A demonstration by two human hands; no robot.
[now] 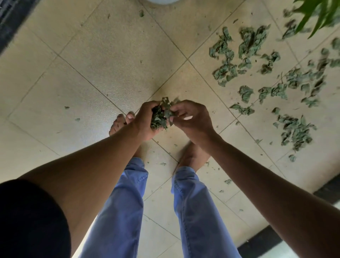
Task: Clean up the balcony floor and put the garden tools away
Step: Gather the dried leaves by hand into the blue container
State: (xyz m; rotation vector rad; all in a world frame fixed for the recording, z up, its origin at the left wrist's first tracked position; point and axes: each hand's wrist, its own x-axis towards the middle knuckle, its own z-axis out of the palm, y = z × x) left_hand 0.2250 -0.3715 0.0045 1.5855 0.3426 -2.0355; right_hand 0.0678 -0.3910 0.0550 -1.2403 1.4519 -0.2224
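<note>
A bunch of wilted green leaves (159, 115) sits in my left hand (144, 119), whose fingers curl round it at mid-frame, above my bare feet. My right hand (191, 117) is right beside it, fingertips pinching the leaves on the bunch's right side. Many more cut leaves (261, 77) lie scattered over the beige floor tiles (103, 60) to the right, in several loose clumps. No garden tools are in view.
A live green plant (320, 12) hangs into the top right corner. A pale round pot base (162, 1) shows at the top edge. Dark thresholds run along the top left (11, 20) and bottom right (327, 187). Small leaf bits dot the tiles near my feet.
</note>
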